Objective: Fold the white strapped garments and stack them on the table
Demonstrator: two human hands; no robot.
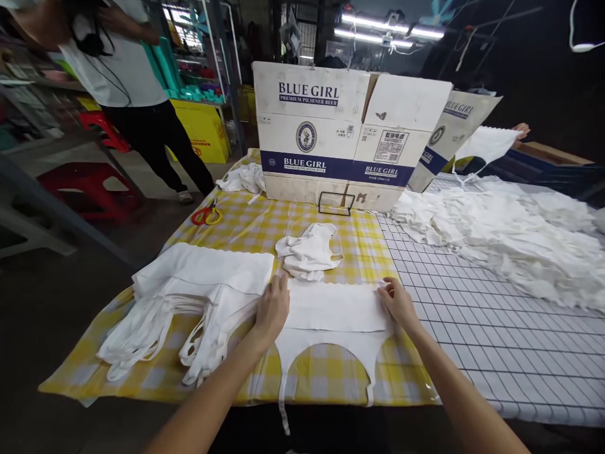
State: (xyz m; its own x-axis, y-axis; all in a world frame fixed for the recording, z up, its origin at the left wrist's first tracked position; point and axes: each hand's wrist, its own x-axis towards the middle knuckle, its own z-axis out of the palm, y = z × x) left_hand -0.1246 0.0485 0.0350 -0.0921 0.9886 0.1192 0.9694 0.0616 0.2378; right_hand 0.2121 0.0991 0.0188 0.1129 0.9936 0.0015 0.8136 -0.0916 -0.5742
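- The white top (333, 309) lies flat on the yellow and white checked cloth (326, 372), between the two hands, with its wavy edge at the far side and its straps at the near side.
- The left hand (274, 307) is at the top's far left corner. Its fingers are close together and point away; I cannot tell if they pinch the cloth.
- The right hand (398, 304) is at the far right corner, and its thumb and fingertips pinch the edge there.
- The stack of white tops (203, 271) is just left of the left hand, with its straps hanging toward the near side.
- The crumpled white top (311, 252) sits just past the flat one.
- Farther back are the scissors (207, 215), with red and yellow handles, and the big BLUE GIRL box (307, 135), with the black wire stand (336, 203) in front.
- The big white heap (524, 233) is on the counter (454, 353), off to the right.
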